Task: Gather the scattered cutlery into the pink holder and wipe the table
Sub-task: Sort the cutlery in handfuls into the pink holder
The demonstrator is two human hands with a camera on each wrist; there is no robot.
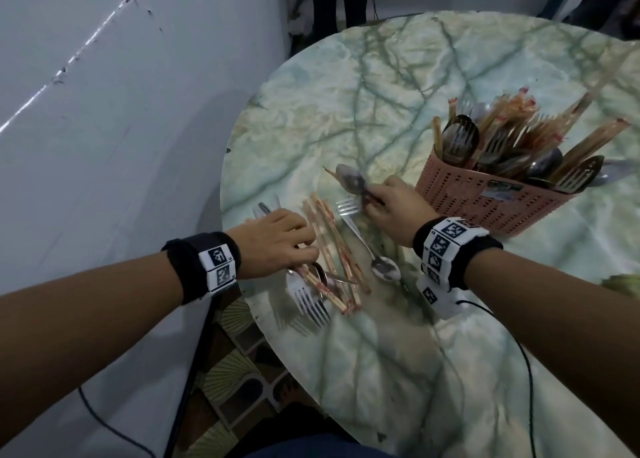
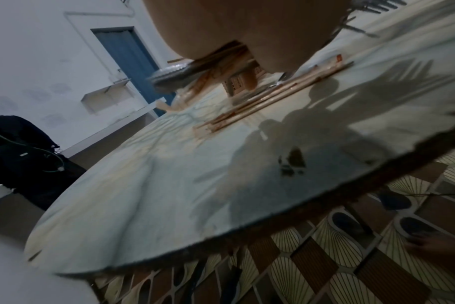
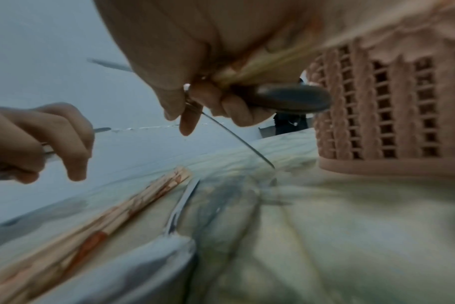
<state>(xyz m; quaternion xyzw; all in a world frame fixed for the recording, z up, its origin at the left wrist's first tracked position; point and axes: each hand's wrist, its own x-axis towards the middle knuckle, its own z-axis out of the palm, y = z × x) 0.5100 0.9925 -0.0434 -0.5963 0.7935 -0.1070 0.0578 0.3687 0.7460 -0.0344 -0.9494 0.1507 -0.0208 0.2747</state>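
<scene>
The pink perforated holder (image 1: 485, 201) stands at the right of the marble table (image 1: 381, 76), full of spoons, forks and wrapped chopsticks. My right hand (image 1: 369, 201) grips a spoon (image 1: 351, 180) with a chopstick beside it, just left of the holder (image 3: 390, 113). Its fingertips (image 3: 187, 123) pinch a thin metal piece that reaches down to the table. My left hand (image 1: 308, 246) grips a bundle of forks (image 1: 311, 305) and wrapped chopsticks near the table's left edge. Loose wrapped chopsticks (image 1: 329, 242), a fork (image 1: 348, 207) and a spoon (image 1: 386, 270) lie between my hands.
The table's rim (image 2: 273, 228) runs close under my left wrist, with patterned floor tiles (image 2: 351, 267) below. A grey wall (image 1: 104, 111) is at the left. A black cable (image 1: 519, 353) trails from my right wrist over the table's near part.
</scene>
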